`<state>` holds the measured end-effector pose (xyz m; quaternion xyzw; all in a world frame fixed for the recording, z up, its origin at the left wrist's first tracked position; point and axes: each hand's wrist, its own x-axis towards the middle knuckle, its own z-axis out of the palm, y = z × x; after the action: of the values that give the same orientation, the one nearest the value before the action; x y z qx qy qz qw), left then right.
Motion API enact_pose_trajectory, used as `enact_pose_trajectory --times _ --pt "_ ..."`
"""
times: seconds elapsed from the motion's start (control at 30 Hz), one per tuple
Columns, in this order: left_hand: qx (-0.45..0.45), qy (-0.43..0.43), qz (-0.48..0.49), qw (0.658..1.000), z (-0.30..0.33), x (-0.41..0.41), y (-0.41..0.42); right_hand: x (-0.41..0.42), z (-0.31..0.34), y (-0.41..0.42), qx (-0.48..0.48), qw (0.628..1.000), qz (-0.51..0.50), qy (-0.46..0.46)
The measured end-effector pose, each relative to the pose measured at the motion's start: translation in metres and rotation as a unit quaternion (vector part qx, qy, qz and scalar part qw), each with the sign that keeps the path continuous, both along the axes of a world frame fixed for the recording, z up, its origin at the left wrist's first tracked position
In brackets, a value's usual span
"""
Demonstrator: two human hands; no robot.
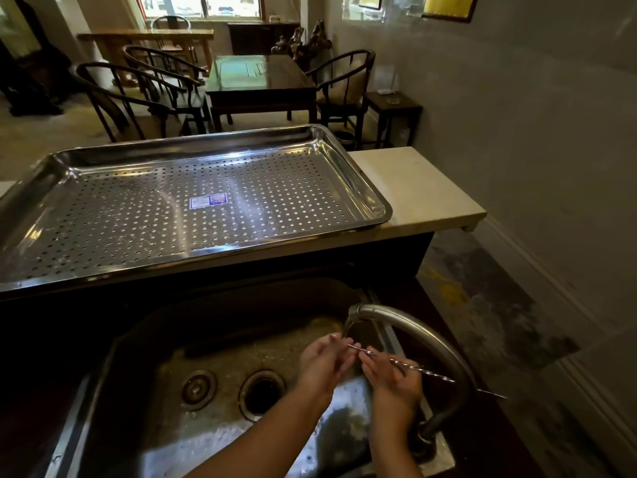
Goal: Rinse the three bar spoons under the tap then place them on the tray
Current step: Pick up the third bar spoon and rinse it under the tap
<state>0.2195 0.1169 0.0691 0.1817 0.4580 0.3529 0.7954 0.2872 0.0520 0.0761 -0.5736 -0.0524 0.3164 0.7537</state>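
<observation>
at lower right, both hands hold a bar spoon [406,363] under the tap [406,322]: left hand [324,365] and right hand [391,374] clamped on it. the tray [193,146] holds no spoons, so rinsing has barely begun.

Room beyond my counter: dark wooden table [261,85] at centre, round-backed chairs [138,98] to its left, one more chair [346,86] to its right. Small side table [393,106] against right wall. Long pale wooden table [146,37] further back, below window [203,5] (daylight entering, sole visible light source). Right wall [517,115] grey, mottled. Floor [499,305] on right dark, blotched. Pale stone ledge [424,188] ahead of me.
</observation>
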Motion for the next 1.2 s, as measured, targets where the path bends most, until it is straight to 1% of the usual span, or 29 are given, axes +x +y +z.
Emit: enact_pose_trajectory --times 0.07,0.17,0.23,0.27,0.33,0.4,0.47,0.57,0.7,0.77,0.9,1.03,1.1,1.2 --pt "0.001 0.013 0.007 1.0 0.004 0.002 0.003 -0.003 0.003 0.001 -0.013 0.999 0.012 -0.033" --pt "-0.032 0.032 0.054 0.998 0.006 0.003 0.007 -0.01 -0.001 0.001 -0.066 0.989 0.052 -0.122" --pt "-0.047 0.034 0.073 0.996 0.004 0.001 0.008 -0.013 -0.002 0.0 -0.093 0.983 0.063 -0.145" --pt "-0.051 0.027 0.075 0.995 0.004 -0.001 0.008 -0.013 -0.003 0.0 -0.091 0.987 0.055 -0.124" --pt "-0.05 -0.013 0.066 0.996 0.006 -0.004 0.007 -0.009 -0.002 0.001 -0.05 0.998 0.02 -0.043" --pt "-0.037 -0.041 0.028 0.998 0.01 -0.005 0.004 -0.004 -0.001 0.002 -0.032 0.999 -0.007 0.004" --pt "-0.014 -0.026 -0.005 1.0 0.013 -0.002 0.0 -0.001 -0.002 0.003 -0.021 0.999 -0.016 0.022" --pt "0.012 0.02 -0.011 1.0 0.016 0.001 -0.001 -0.001 -0.003 0.005 -0.005 0.999 -0.022 0.047" --pt "-0.002 0.04 0.02 0.999 0.02 0.004 0.003 -0.001 -0.005 0.004 0.0 0.999 -0.028 0.045" --pt "-0.002 0.033 0.024 0.999 0.02 0.005 0.002 0.0 -0.006 0.003 -0.001 0.999 -0.027 0.046" --pt "0.029 0.01 0.008 0.999 0.017 0.004 -0.006 0.002 -0.003 0.004 -0.009 0.998 -0.023 0.056" --pt "0.047 0.047 0.023 0.998 0.017 0.003 -0.008 -0.007 0.001 0.008 -0.008 0.998 0.009 0.055" --pt "0.051 0.051 0.02 0.997 0.019 0.002 -0.011 -0.013 0.004 0.012 -0.004 0.998 0.026 0.064" --pt "0.047 0.07 0.05 0.995 0.02 -0.006 -0.009 -0.022 0.004 0.019 0.001 0.996 0.049 0.074"
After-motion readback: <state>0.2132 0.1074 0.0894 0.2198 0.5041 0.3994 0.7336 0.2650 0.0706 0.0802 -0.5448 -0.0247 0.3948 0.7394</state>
